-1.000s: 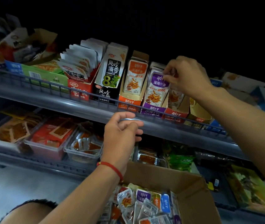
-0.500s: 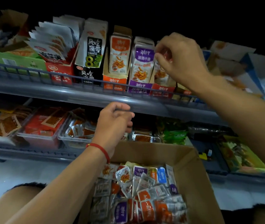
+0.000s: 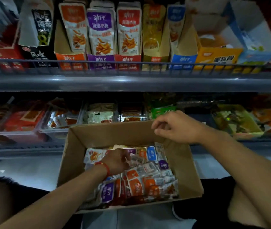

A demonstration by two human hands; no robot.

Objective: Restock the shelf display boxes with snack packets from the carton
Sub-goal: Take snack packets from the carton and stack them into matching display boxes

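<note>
An open brown carton [image 3: 75,156] sits below me, holding several loose snack packets [image 3: 136,184] in orange, purple, blue and white. My left hand [image 3: 116,162], with a red band on the wrist, is down inside the carton among the packets; its fingers are curled and partly hidden. My right hand [image 3: 176,126] hovers over the carton's far right rim, fingers loosely bent, holding nothing. On the upper shelf stand the display boxes: orange [image 3: 72,61], purple [image 3: 100,61], red [image 3: 128,61], yellow [image 3: 154,61] and blue [image 3: 182,61], each with upright packets.
A grey wire rail [image 3: 131,66] fronts the upper shelf. Clear tubs of snacks [image 3: 62,119] and green packets [image 3: 162,110] fill the lower shelf behind the carton. A yellow box [image 3: 217,58] and a light blue box [image 3: 253,53] stand at the upper right. My knees flank the carton.
My right hand left the red display box and dropped to the carton's rim. My left hand went from the shelf edge down into the carton. The view tilted downward.
</note>
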